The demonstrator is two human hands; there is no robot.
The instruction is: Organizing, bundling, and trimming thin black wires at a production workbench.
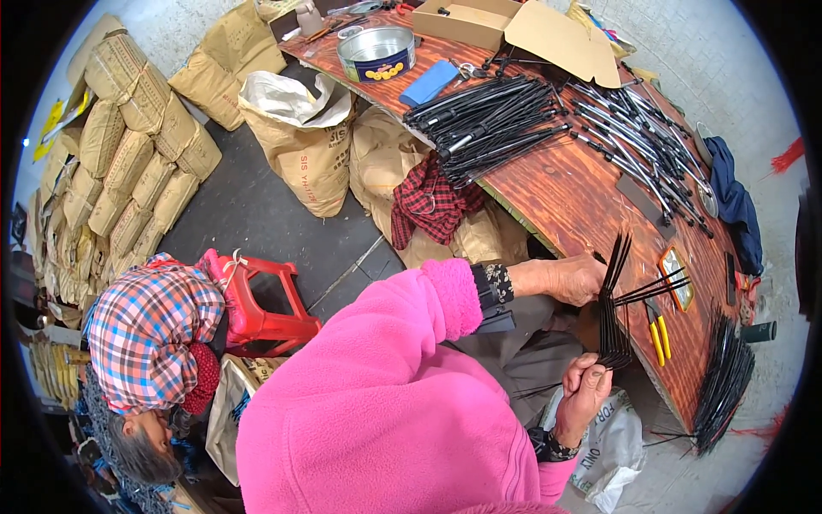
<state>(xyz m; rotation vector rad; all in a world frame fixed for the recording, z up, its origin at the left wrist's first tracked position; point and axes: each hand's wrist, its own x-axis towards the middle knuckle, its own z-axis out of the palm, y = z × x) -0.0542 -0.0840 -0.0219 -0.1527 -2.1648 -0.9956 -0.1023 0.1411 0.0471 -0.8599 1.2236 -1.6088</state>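
Beside the table point(584, 211), we handled black rods point(608, 324)

Our right hand point(585, 390) gripped their lower end; our left hand point(580, 278) curled near their upper part, its hold unclear. We seemed to be arranging them, and the next move probably called for keeping them together. Yellow-handled pliers point(658, 341) lay on the table.

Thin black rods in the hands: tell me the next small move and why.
I would probably have the left hand gather the upper ends of the thin black rods together. The right hand grips them at the lower end, while the upper ends spread in two directions, and the left hand is already close beside them.
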